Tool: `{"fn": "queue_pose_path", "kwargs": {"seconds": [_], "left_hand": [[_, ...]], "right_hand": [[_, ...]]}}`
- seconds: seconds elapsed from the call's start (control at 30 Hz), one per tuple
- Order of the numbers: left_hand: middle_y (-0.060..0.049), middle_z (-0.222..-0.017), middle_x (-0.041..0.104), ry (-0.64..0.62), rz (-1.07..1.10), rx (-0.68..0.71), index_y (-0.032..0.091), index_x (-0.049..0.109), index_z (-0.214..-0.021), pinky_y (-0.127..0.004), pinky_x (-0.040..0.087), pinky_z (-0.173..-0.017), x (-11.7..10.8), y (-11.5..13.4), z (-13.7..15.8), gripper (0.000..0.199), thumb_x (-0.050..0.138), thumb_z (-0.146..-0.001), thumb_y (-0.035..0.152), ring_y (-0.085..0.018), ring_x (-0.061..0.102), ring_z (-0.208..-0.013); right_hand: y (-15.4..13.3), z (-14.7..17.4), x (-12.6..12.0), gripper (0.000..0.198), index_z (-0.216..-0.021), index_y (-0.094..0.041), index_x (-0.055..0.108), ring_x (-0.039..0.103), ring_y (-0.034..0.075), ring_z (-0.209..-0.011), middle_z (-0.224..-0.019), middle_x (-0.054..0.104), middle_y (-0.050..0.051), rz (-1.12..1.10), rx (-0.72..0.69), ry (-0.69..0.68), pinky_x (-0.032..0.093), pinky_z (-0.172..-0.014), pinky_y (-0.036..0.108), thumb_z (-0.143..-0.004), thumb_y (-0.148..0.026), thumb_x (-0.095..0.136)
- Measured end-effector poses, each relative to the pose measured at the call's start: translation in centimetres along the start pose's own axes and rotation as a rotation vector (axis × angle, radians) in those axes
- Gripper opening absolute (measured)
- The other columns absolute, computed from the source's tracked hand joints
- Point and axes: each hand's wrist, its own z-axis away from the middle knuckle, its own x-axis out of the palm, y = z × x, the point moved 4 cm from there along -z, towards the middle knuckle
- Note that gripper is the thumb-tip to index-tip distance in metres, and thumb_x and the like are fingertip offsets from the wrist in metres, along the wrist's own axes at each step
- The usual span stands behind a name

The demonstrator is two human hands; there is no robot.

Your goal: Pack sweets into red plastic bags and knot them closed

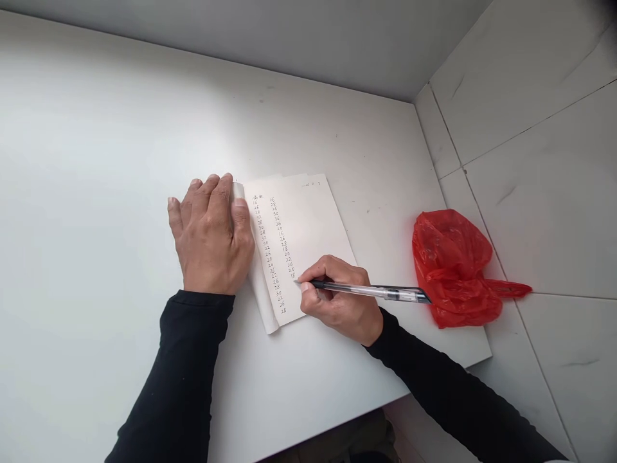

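Note:
A notebook (318, 225) lies on the white table, its left pages folded back. Two columns of handwritten numbers run down the page, the second one ending at "18". My left hand (209, 235) rests flat over the folded pages at the notebook's left edge, fingers stretched out. In my right hand (342, 299) is a clear pen (371, 290) with a black grip and black cap end. The pen's tip touches or nearly touches the page just below the last number of the second column. The right hand covers the page's lower right corner.
A crumpled red plastic bag (456, 270) sits at the right side of the white table (106, 148), near its edge. A grey wall (289, 32) borders the far side, and white tiles (544, 193) lie to the right.

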Motion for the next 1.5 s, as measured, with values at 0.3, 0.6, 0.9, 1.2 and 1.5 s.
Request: {"fn": "queue_pose_path", "kwargs": {"seconds": [0.3,0.6,0.9,1.2,1.5], "left_hand": [[-0.006,-0.156,0.051,0.041,0.054,-0.002,0.019,0.049,-0.15,-0.05,0.011,-0.13,-0.07,-0.04,-0.02,0.052,0.031,-0.103,0.031,-0.026,0.034,-0.153],[-0.004,-0.157,0.051,0.029,0.041,0.001,0.022,0.05,-0.149,-0.051,0.011,-0.13,-0.13,-0.13,-0.04,0.052,0.031,-0.103,0.033,-0.025,0.033,-0.153],[-0.012,-0.155,0.052,0.055,0.084,0.034,0.014,0.052,-0.149,-0.056,0.012,-0.128,-0.27,0.17,0.11,0.051,0.036,-0.103,0.029,-0.031,0.035,-0.152],[-0.014,-0.154,0.053,0.061,0.085,0.041,0.011,0.053,-0.148,-0.057,0.012,-0.127,-0.13,0.08,-0.03,0.052,0.038,-0.101,0.028,-0.033,0.036,-0.151],[-0.014,-0.153,0.054,0.064,0.082,0.045,0.011,0.053,-0.148,-0.058,0.012,-0.127,0.02,0.0,0.02,0.053,0.037,-0.1,0.028,-0.033,0.036,-0.151]], "right_hand": [[0.08,0.07,0.05,0.013,-0.083,-0.023,0.065,0.054,0.009,-0.057,-0.069,0.061,-0.006,-0.012,-0.001,-0.007,0.047,-0.054,0.023,-0.078,-0.012,0.062],[0.15,-0.11,-0.06,0.012,-0.082,-0.023,0.065,0.058,0.011,-0.062,-0.068,0.061,-0.005,-0.017,0.006,-0.008,0.05,-0.058,0.023,-0.078,-0.013,0.062],[-0.04,-0.11,-0.03,0.012,-0.081,-0.022,0.065,0.058,0.011,-0.062,-0.067,0.06,-0.006,-0.024,-0.006,-0.006,0.049,-0.057,0.023,-0.076,-0.012,0.061],[-0.07,-0.2,-0.01,0.013,-0.081,-0.022,0.066,0.056,0.011,-0.06,-0.068,0.061,-0.006,-0.004,-0.021,0.003,0.047,-0.056,0.022,-0.076,-0.011,0.061],[0.03,-0.05,-0.01,0.013,-0.081,-0.022,0.065,0.056,0.01,-0.06,-0.068,0.06,-0.006,-0.017,-0.021,0.006,0.048,-0.056,0.022,-0.075,-0.011,0.062]]}}
